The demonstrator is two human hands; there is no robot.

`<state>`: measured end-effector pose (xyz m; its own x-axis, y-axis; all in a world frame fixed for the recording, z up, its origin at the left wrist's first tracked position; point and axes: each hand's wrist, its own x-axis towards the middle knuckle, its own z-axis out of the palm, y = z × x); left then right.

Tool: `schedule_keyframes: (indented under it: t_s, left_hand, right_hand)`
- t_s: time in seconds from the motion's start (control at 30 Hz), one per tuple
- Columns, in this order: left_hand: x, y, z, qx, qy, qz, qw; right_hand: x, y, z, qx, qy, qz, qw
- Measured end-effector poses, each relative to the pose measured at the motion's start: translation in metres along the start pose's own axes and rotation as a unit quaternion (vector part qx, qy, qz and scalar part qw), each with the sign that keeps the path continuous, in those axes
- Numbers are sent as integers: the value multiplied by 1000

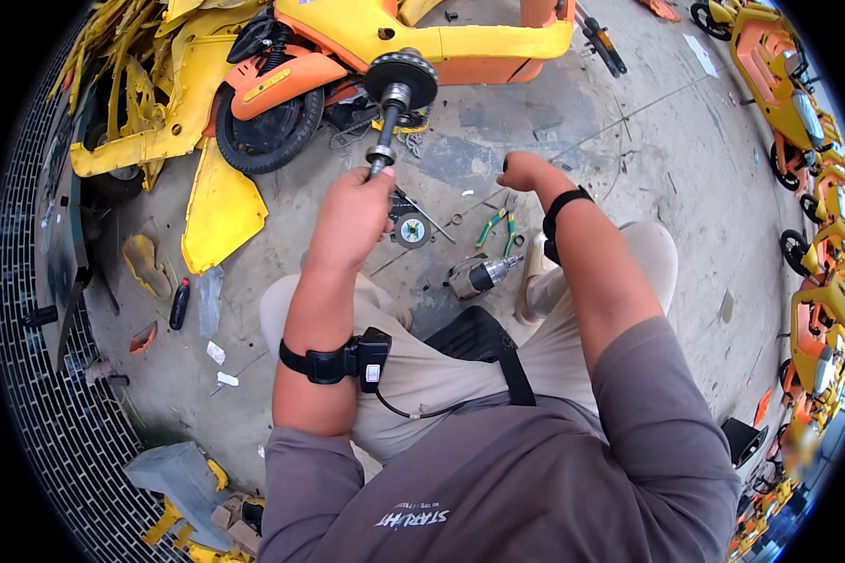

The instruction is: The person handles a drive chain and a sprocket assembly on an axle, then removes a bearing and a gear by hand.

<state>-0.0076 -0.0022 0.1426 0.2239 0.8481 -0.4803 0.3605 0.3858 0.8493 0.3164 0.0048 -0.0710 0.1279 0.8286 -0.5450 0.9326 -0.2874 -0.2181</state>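
Bright, soft light; edges bowed, corners black

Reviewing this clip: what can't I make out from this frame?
All in the head view:
- Near end of the metal shaft: hidden in the left hand.
- Whether the right hand grips anything: the hand's own back hides most of its fingers.
- Top of the yellow-and-orange vehicle: cut off by the upper edge.
- Whatever lies under the lower-right patch: blurred.
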Motion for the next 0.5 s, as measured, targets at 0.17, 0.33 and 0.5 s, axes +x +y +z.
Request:
schedule_keyframes:
  t_s: [0.17, 0.33, 0.5]
  left_hand:
    - [9, -11, -22, -33, 20, -27, 999]
    - [10, -8, -26, -18, 40, -23, 999]
    - [6, -13, -33, -32, 30, -40, 998]
  right_hand:
    - [-60, -47, -96, -63, 36, -146, 987]
    - [-214, 9, -239, 61, 159, -164, 972]
    - [-373, 222, -305, 50, 315, 121, 940]
